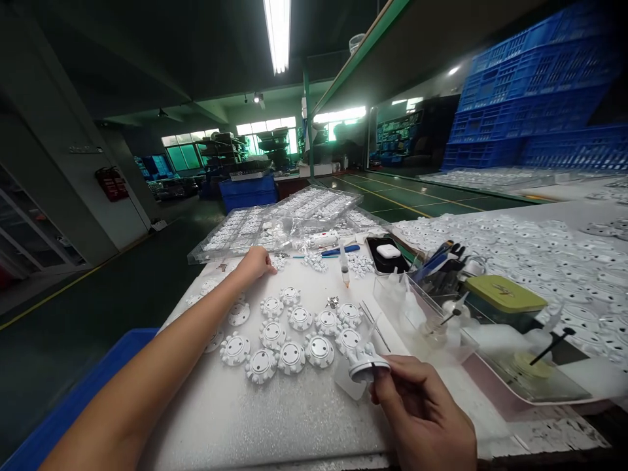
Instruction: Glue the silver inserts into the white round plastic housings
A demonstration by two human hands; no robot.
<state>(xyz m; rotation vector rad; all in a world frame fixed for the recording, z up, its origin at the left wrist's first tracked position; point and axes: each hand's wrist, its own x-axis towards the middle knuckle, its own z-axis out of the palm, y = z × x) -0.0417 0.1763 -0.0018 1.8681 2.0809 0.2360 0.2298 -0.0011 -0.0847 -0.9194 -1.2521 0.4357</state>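
My right hand [417,405] pinches a white round disc-shaped part [363,367] by its rim, tilted above the white foam sheet [245,418]. Stretched out to the far side of the sheet, my left hand [257,263] has its fingers drawn together beside a small pile of tiny white pieces [279,261]. Whatever may be between those fingertips is too small to see. Several white round parts with knobbed edges [291,356] lie between my hands, each with two dark dots on top. A small heap of shiny metal bits [332,301] is just behind them.
A syringe [345,265] and tweezers [375,325] lie on the sheet. Behind are stacked clear trays [314,204] of white parts and a phone with a white case [388,252] on it. To the right stand a tool bin [432,294], a yellow-lidded tin [505,292] and blue crates [530,98].
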